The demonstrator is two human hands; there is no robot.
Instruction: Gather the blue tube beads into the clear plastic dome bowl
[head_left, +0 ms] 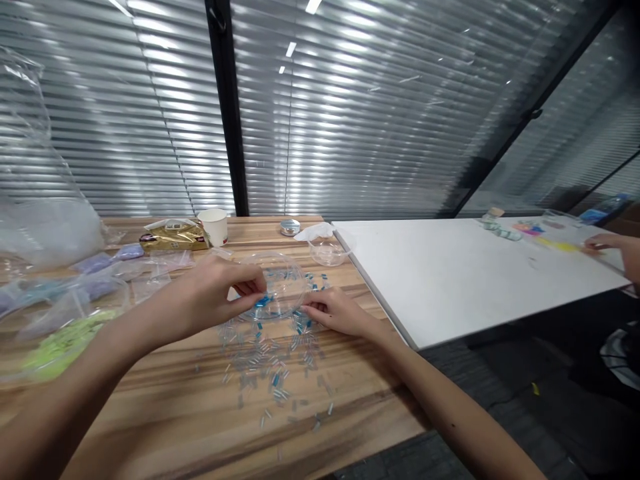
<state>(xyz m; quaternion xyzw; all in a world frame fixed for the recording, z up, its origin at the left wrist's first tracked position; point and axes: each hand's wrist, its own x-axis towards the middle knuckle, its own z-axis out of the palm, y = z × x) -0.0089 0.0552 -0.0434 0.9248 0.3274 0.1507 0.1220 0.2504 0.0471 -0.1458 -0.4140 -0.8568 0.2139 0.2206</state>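
A clear round dish [285,287] stands on the wooden table [165,407], with blue pieces [263,301] inside near its left side. Over that side is my left hand [225,290], thumb and fingers curled close together by the blue pieces; whether it grips one is too small to tell. My right hand [336,311] is at the dish's lower right edge, its fingertips pinched together; what they hold, if anything, cannot be made out. Many small clear and blue tube-like pieces [280,393] are scattered on the wood around and below the dish.
Left are a dish of yellow-green pieces [70,343], plastic bags and a gold packet [175,235]. A paper cup [214,227], a round tin [290,227] and a clear bowl [330,252] stand behind. Another person's hand [613,243] is over the white table [450,267].
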